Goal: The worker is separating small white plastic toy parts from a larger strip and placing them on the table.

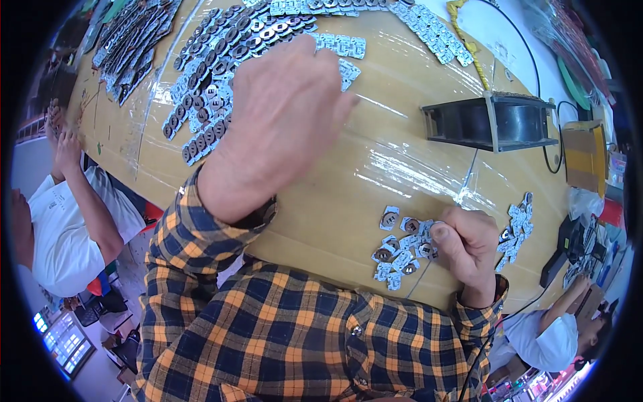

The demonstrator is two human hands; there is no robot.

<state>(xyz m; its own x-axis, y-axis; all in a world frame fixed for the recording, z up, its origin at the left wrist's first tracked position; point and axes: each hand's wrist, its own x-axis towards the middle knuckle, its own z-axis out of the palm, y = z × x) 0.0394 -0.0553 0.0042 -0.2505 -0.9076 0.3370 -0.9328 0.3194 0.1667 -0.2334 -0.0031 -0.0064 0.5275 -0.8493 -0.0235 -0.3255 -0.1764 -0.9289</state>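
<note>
Up close, my left hand [281, 120] hangs over the table [375, 167], fingers loosely curled, holding nothing I can see; its fingertips reach the near end of the long rows of small metal pieces [214, 87] at far left. Right hand [465, 244] rests near right, thumb and fingers pinched on one piece at the edge of a small loose pile [402, 248]. Second pile [516, 228] just right of that hand. Black fan [492, 120] farther off, right. Judgement: lift pieces singly, press lightly, keep the rows undisturbed with the left.
</note>
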